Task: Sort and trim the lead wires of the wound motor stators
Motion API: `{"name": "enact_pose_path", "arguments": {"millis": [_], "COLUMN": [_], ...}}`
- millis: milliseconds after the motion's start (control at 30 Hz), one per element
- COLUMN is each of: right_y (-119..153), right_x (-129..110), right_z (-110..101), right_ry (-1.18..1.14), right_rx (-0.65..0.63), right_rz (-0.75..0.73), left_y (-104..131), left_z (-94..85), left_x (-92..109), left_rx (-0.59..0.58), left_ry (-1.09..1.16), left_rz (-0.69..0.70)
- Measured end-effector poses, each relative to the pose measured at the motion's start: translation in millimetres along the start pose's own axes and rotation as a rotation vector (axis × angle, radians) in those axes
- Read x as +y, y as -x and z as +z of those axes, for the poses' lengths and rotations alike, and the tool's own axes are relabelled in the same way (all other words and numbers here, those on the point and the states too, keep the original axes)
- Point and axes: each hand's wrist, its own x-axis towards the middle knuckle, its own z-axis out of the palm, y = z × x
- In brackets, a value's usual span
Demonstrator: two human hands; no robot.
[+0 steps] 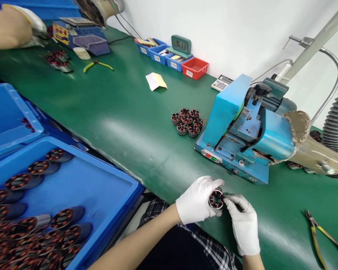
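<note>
My left hand [198,200], in a white glove, is wrapped round a motor stator [216,199], a short metal ring with copper windings whose open end faces up toward me. My right hand [242,219], gloved too, has thumb and fingers pinched together at the stator's right edge; whatever lies between the fingertips is too small to make out. Both hands are above the front edge of the green bench [146,150]. Beyond them a cluster of several similar stators [187,120] stands upright, with thin wire ends sticking out.
A blue belt-sander-like machine [236,131] stands just behind my hands. Pliers [315,232] with yellow handles lie at right. A blue bin [101,187] at left holds many stators. Along the wall are a red tray [195,68] and a clock [181,44]. A co-worker's arm [11,28] reaches in upper left.
</note>
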Motion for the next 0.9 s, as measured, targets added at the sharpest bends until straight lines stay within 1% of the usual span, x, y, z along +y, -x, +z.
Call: {"name": "enact_pose_path", "arguments": {"millis": [67, 133, 200, 267, 333, 367, 400, 433, 500, 533, 567, 633, 700, 767, 833, 900], "right_y": [10, 15, 13, 5, -5, -8, -10, -11, -9, -8, -7, -5, -4, -4, -8, -14], "right_x": [0, 1, 5, 11, 14, 14, 13, 10, 5, 3, 1, 2, 4, 6, 6, 4], "right_z": [3, 1, -5, -14, -25, -30, -33, -34, -31, -27, -23, -14, -8, -5, -4, -6], "right_ry": [0.075, 0.199, 0.330, 0.428, 0.407, 0.351, 0.281, 0.214, 0.139, 0.130, 0.120, 0.066, -0.006, -0.023, 0.058, 0.194], "right_rx": [0.023, 0.013, 0.023, 0.076, 0.126, 0.119, 0.076, -0.004, -0.185, -0.242, -0.265, -0.226, -0.137, -0.061, -0.017, 0.000], "right_rz": [-0.016, -0.019, -0.015, 0.001, 0.031, 0.037, 0.023, -0.016, -0.150, -0.212, -0.251, -0.232, -0.117, 0.018, 0.090, 0.075], "left_y": [0, -1, -2, -3, -4, -4, -4, -4, -4, -3, -3, -3, -3, -3, -4, -4], "left_z": [0.4, 0.7, 0.5, 0.1, -0.3, -0.4, -0.5, -0.5, -0.5, -0.5, -0.5, -0.4, -0.3, 0.0, 0.5, 1.3], "left_x": [2, 3, 3, 2, 1, 1, 1, 0, 1, 1, 1, 2, 2, 2, 2, 1], "left_rx": [0.035, 0.040, 0.040, 0.054, 0.066, 0.063, 0.056, 0.048, 0.046, 0.052, 0.061, 0.076, 0.078, 0.067, 0.049, 0.038], "left_ry": [-0.013, -0.007, 0.004, 0.013, 0.011, 0.006, -0.001, -0.010, -0.024, -0.028, -0.030, -0.029, -0.028, -0.030, -0.024, -0.015], "left_rz": [-0.033, -0.027, -0.003, 0.017, 0.030, 0.034, 0.038, 0.042, 0.052, 0.057, 0.059, 0.058, 0.050, 0.044, 0.050, 0.059]}}
